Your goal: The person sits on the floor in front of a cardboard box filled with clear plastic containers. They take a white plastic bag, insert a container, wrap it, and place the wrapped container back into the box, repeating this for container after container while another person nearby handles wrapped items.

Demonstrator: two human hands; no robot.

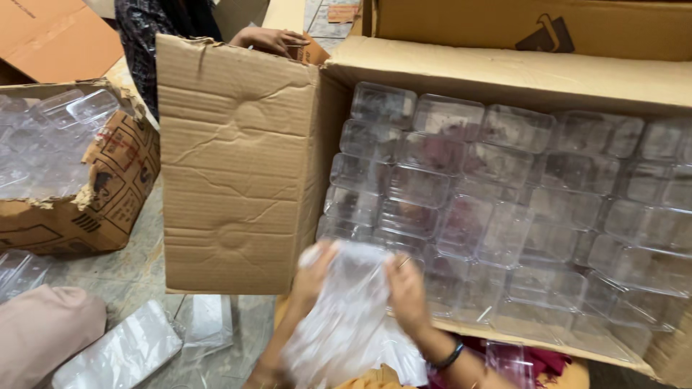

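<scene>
We see both forearms bare, with no sleeves reaching the wrists. Our right hand (pixel 407 292) has a dark, narrow bangle (pixel 450 356) around the wrist, black and slightly glossy. Our left hand (pixel 311 277) shows no ring or band that we can make out; it is blurred. Below the arms, our clothing shows as mustard-yellow fabric (pixel 375 378) beside maroon cloth (pixel 544 360).

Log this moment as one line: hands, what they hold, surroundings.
left hand: gripping clear plastic bag | right hand: gripping same bag | behind: open carton of clear plastic containers
</scene>
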